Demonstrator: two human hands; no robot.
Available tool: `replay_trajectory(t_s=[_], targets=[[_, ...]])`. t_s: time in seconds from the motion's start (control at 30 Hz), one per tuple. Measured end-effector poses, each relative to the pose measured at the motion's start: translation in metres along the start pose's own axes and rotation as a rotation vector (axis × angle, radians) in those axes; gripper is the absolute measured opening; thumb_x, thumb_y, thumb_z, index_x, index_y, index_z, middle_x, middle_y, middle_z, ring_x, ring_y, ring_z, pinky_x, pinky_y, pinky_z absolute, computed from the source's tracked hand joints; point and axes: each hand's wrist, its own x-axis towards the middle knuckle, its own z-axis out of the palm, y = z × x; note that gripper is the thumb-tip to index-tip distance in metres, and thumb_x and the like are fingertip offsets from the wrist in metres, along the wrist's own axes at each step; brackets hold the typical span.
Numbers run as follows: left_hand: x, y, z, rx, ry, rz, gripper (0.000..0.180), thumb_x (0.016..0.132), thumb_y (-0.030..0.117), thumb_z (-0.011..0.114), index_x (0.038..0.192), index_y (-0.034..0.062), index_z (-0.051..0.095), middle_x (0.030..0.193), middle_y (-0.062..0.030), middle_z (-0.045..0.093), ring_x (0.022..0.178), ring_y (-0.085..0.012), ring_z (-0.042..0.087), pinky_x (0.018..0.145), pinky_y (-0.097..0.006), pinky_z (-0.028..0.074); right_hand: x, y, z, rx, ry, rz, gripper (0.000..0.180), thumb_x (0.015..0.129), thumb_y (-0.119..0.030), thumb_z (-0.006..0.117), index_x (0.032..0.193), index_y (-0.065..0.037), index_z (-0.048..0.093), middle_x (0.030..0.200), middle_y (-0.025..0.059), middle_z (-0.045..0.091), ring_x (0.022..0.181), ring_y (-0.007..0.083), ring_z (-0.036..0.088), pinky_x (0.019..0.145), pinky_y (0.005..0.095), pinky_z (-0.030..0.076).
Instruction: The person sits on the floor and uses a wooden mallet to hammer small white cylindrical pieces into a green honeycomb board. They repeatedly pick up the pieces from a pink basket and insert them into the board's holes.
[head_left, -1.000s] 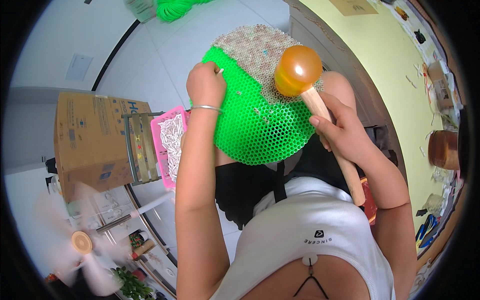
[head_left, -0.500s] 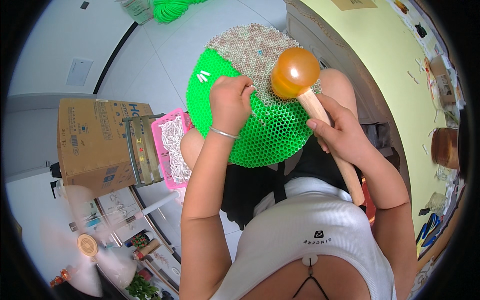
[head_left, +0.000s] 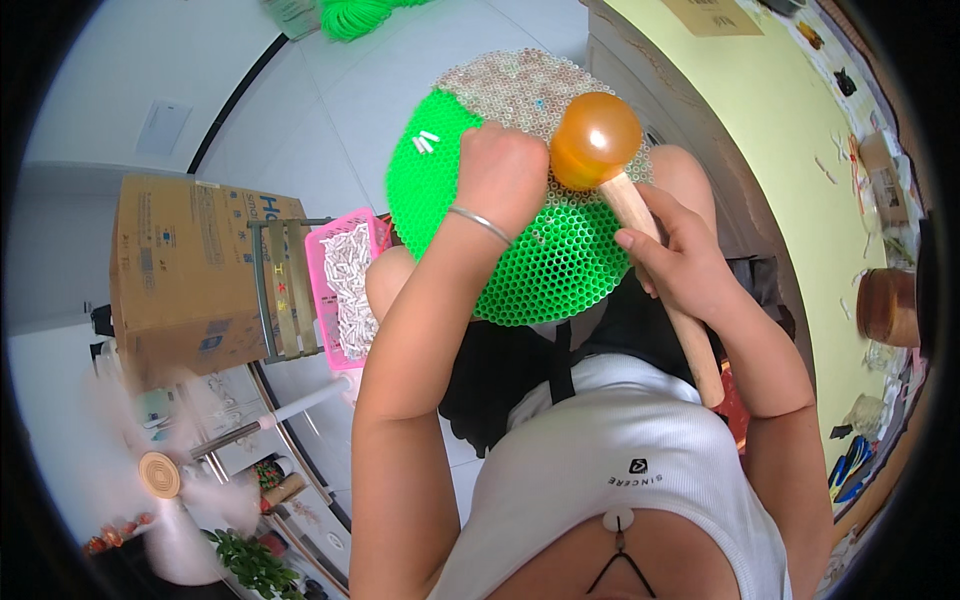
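Head view: left hand (head_left: 503, 172) fisted, pressing on green honeycomb disc (head_left: 540, 265); right hand (head_left: 682, 265) grips orange-headed wooden mallet (head_left: 600, 143).

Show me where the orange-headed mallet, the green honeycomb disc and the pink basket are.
orange-headed mallet (head_left: 596, 140), head view, on its round orange head.
green honeycomb disc (head_left: 560, 270), head view, on its bare lower green part.
pink basket (head_left: 322, 290), head view, on its left rim.
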Motion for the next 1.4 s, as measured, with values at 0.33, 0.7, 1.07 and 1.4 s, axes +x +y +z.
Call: replay_trajectory(t_s=[0.33, 0.7, 1.07, 1.4], targets=[[-0.04, -0.066, -0.021, -0.596, 0.287, -0.57, 0.014, 0.079, 0.013, 0.076, 0.09, 0.0039, 0.075, 0.081, -0.0157, 0.071, 0.075, -0.0306, 0.069, 0.07, -0.04, 0.054, 0.011, -0.04, 0.014, -0.175, 0.005, -0.431, 0.044, 0.097, -0.019, 0.064, 0.134, 0.0, 0.05, 0.085, 0.0088, 0.065, 0.07, 0.0187, 0.064, 0.065, 0.0331, 0.052], [-0.039, -0.019, -0.003, -0.463, 0.057, -0.185, 0.015, 0.073, 0.015, 0.079, 0.084, 0.0067, 0.074, 0.079, -0.0124, 0.064, 0.082, -0.0311, 0.063, 0.073, -0.044, 0.05, 0.02, 0.011, 0.005, -0.073, 0.088, -0.141, 0.051, 0.099, -0.016, 0.062, 0.144, -0.002, 0.043, 0.075, 0.0013, 0.055, 0.052, 0.0085, 0.051, 0.046, 0.0237, 0.041], [-0.048, -0.004, -0.004, -0.687, 0.189, -0.325, 0.016, 0.078, 0.003, 0.073, 0.094, 0.0055, 0.071, 0.078, -0.0109, 0.065, 0.081, -0.0307, 0.063, 0.075, -0.04, 0.05, 0.021, 0.024, -0.003, -0.035, 0.027, -0.13, 0.051, 0.099, -0.014, 0.062, 0.144, -0.001, 0.042, 0.084, 0.0026, 0.057, 0.054, 0.0079, 0.05, 0.048, 0.0233, 0.042], [-0.059, 0.013, -0.004, -0.742, 0.208, -0.316, 0.02, 0.085, -0.002, 0.067, 0.104, 0.0038, 0.069, 0.088, -0.0094, 0.066, 0.075, -0.019, 0.062, 0.068, -0.03, 0.049, 0.021, 0.024, -0.007, -0.08, 0.022, -0.129, 0.046, 0.096, -0.018, 0.065, 0.135, 0.001, 0.05, 0.091, 0.0141, 0.066, 0.075, 0.018, 0.063, 0.068, 0.0316, 0.051]])
